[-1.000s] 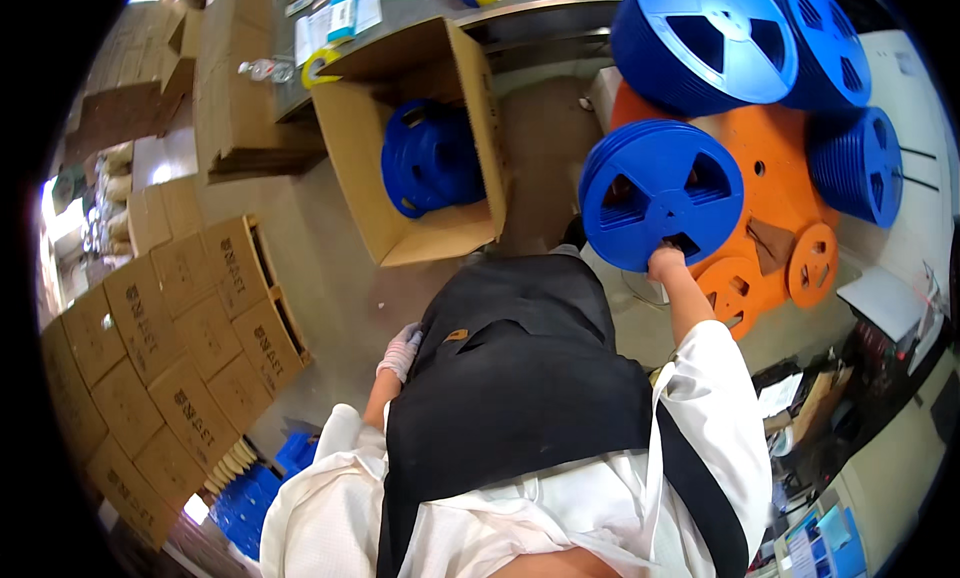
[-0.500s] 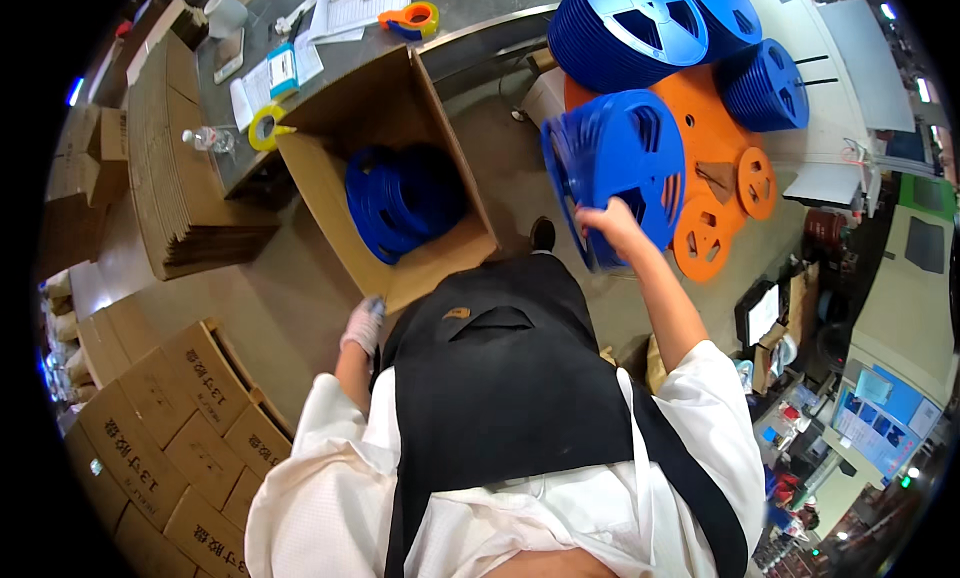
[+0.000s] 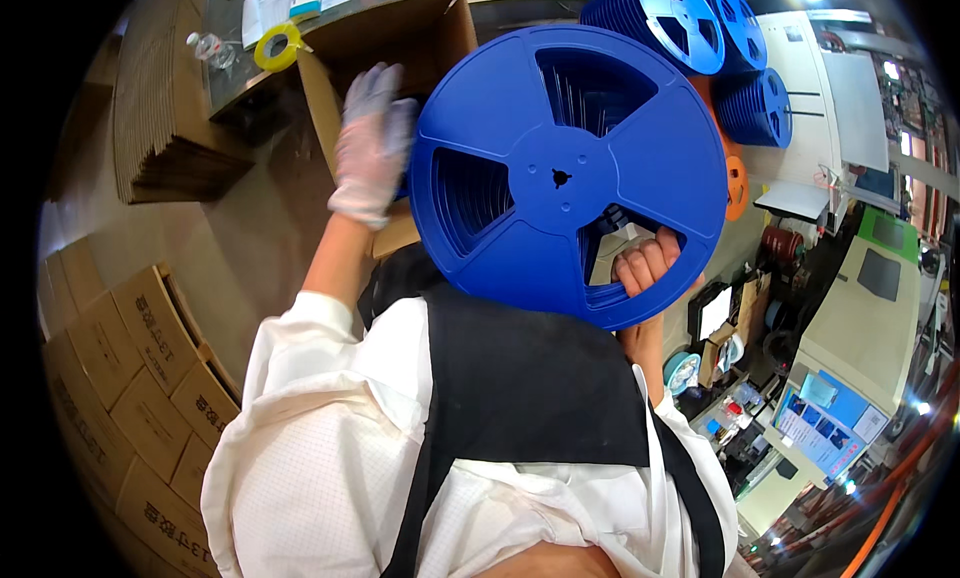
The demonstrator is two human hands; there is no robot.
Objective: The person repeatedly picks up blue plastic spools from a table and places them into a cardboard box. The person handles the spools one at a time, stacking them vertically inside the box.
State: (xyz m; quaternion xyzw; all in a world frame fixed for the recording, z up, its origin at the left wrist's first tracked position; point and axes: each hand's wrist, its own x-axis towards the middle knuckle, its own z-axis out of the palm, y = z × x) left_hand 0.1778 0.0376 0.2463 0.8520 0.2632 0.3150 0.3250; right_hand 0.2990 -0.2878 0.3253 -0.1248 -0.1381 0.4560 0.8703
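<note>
A stack of large blue plastic reels (image 3: 545, 158), round with cut-out windows and a central hole, is raised in front of my apron. My bare right hand (image 3: 648, 265) grips it, fingers hooked through the lower right window. Left of the stack, my gloved left hand (image 3: 370, 148) is raised with fingers stretched out, slightly blurred, holding nothing. It is close to the reels' left edge; whether it touches them I cannot tell. Behind both is an open cardboard box (image 3: 425, 40), its inside mostly hidden by the reels and my hand.
More stacked blue reels (image 3: 655, 23) stand at the back right, beside orange discs (image 3: 737, 188). A table at upper left bears yellow tape (image 3: 277, 48) and a plastic bottle (image 3: 212, 50). Flattened cardboard (image 3: 160, 128) leans at left; stacked cartons (image 3: 150, 398) fill the lower left.
My right hand has brought the blue reel stack up and leftward, its flat face now toward me. My left hand has risen from beside the box's near edge toward the reels.
</note>
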